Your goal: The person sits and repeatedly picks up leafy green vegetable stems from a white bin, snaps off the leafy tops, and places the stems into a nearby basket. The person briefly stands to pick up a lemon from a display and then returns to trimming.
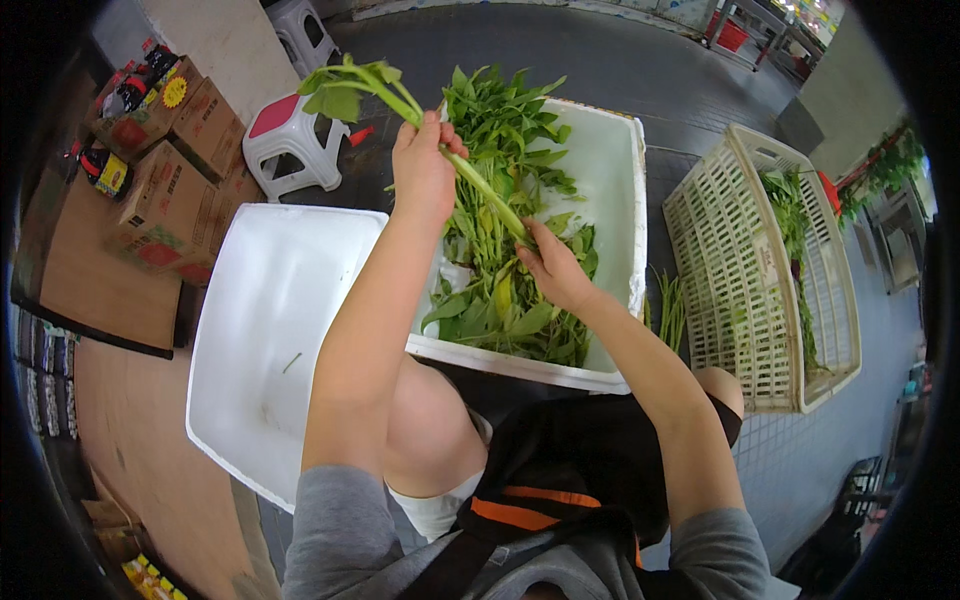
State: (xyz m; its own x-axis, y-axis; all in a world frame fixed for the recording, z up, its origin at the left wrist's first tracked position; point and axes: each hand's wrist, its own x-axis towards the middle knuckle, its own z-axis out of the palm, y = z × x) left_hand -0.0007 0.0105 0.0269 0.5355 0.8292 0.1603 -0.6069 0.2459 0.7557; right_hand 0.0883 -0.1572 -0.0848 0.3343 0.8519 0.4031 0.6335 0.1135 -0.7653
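Observation:
A long green leafy stalk (480, 184) slants across the front of me, its leaves at the upper left. My left hand (426, 161) grips it below the leaves, and my right hand (553, 270) holds its lower end. Beneath both hands stands a white foam box (607, 180). Leafy green vegetables (487, 120) fill its left side and near end, some of the leaves yellowing. Part of the pile is hidden behind my left forearm and right hand.
Left of the box lies a white foam lid or tray (255, 300) with a stem scrap (292, 363). A white plastic crate (720, 277) holding greens stands at the right, with loose stems (669, 309) beside it. Cardboard cartons (169, 199) and a plastic stool (296, 142) are at the upper left.

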